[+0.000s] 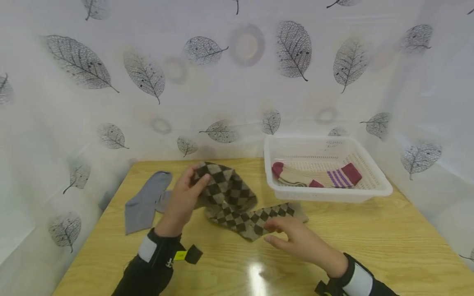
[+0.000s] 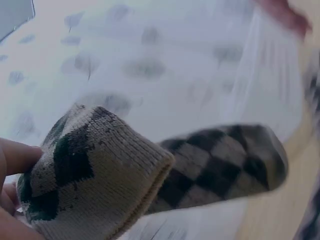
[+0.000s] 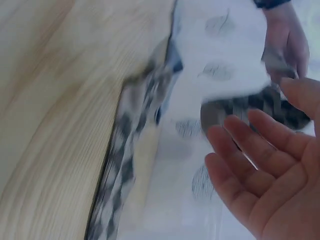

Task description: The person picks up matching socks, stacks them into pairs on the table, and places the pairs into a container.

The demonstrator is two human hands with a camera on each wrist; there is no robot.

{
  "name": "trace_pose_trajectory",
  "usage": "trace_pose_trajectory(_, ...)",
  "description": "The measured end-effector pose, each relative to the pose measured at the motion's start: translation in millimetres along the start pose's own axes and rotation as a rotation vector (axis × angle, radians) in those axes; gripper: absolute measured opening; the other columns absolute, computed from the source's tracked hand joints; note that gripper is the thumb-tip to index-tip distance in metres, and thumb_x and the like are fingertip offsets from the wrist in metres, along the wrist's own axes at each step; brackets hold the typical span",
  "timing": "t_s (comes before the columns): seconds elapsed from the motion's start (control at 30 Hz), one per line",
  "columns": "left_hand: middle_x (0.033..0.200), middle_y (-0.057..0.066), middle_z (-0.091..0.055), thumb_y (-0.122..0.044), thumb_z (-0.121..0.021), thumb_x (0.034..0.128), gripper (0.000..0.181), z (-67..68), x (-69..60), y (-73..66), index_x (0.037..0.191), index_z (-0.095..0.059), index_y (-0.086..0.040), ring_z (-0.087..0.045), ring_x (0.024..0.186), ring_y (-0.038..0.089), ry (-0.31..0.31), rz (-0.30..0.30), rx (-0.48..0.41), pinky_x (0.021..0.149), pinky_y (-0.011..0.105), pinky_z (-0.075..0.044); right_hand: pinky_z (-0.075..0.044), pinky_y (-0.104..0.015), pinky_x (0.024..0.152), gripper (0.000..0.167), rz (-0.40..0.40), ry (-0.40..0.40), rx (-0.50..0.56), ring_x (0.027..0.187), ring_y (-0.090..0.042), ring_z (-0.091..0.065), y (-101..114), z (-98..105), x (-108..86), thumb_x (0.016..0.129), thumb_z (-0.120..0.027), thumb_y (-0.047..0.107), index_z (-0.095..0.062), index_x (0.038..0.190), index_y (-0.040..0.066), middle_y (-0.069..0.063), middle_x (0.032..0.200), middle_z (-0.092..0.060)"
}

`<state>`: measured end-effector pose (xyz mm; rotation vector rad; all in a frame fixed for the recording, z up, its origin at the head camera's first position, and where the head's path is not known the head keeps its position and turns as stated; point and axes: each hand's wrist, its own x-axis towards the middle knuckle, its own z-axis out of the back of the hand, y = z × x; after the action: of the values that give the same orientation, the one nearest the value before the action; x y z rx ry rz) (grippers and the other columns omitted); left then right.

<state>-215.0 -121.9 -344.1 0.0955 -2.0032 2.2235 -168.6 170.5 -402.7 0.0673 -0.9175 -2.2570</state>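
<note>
- Left grip point(image 1: 185, 193) has a checkered sock point(image 1: 231, 187) pinched, lifted over the table point(image 1: 218, 271)
- Right grip point(image 1: 298, 238) looks relaxed, fingers loosely curved, near the other checkered sock point(image 1: 240, 224) lying mid-table
- Gray sock point(image 1: 140, 207) sits left, white basket point(image 1: 329, 195) with maroon-toed socks point(image 1: 298, 176) far right

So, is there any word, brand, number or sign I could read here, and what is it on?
No text can be read.
White mark on the black left wrist strap: too small to read.
Yellow-green tag beside it: any print is too small to make out.
I see none on the held checked sock or the white basket.
</note>
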Motion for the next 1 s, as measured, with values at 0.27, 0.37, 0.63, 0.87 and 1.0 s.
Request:
trace_pose_trajectory(0.27,0.121,0.012,-0.054,-0.011,-0.049,0.1017,0.033,-70.2,-8.8,19.2,0.134,-0.046,-0.005,-0.055,0.105,0.018,0.178,-0.034,-0.195,0.090,0.033,-0.046,-0.054,-0.029,0.085,0.037,-0.113,-0.148,0.415,0.106,-0.030,-0.063,18,-19,30.1,0.098,-0.059,0.017,-0.053,0.125,-0.007,-0.022,0.119,-0.062)
trace_pose_trajectory(0.37,0.122,0.010,-0.052,-0.011,-0.048,0.1023,0.034,-81.7,-10.9,23.7,0.135,-0.042,-0.005,-0.053,0.108,0.017,0.183,0.006,-0.288,0.092,0.030,-0.045,-0.054,-0.026,0.082,0.031,-0.129,-0.198,0.431,0.103,-0.030,-0.065,15,-17,33.0,0.097,-0.059,0.013,-0.058,0.119,-0.009,-0.022,0.116,-0.065)
trace_pose_trajectory(0.63,0.108,-0.001,-0.055,-0.007,-0.051,0.1005,0.013,-91.0,-8.6,32.0,0.113,-0.049,-0.008,-0.056,0.099,0.011,0.089,0.191,-0.584,0.084,0.025,-0.049,-0.055,-0.024,0.067,0.021,-0.161,-0.269,0.303,0.080,-0.014,-0.067,21,5,35.1,0.095,-0.060,0.013,-0.065,0.109,-0.003,-0.011,0.092,-0.071)
trace_pose_trajectory(0.87,0.117,-0.001,-0.057,-0.023,-0.043,0.1048,0.019,-89.9,-13.1,38.9,0.114,-0.056,-0.013,-0.055,0.108,0.012,0.247,0.323,-0.801,0.094,0.028,-0.046,-0.054,-0.035,0.084,0.026,-0.060,-0.307,0.226,0.096,-0.022,-0.065,21,26,43.6,0.093,-0.058,0.007,-0.065,0.116,-0.003,-0.013,0.106,-0.070)
trace_pose_trajectory(1.0,0.118,0.000,-0.055,-0.043,-0.033,0.1047,0.036,-91.1,-19.0,45.7,0.117,-0.056,-0.018,-0.053,0.106,0.012,0.405,0.464,-0.894,0.092,0.025,-0.046,-0.053,-0.033,0.083,0.024,-0.042,-0.313,0.239,0.093,-0.018,-0.063,24,37,45.7,0.091,-0.056,0.006,-0.065,0.111,-0.004,-0.013,0.102,-0.069)
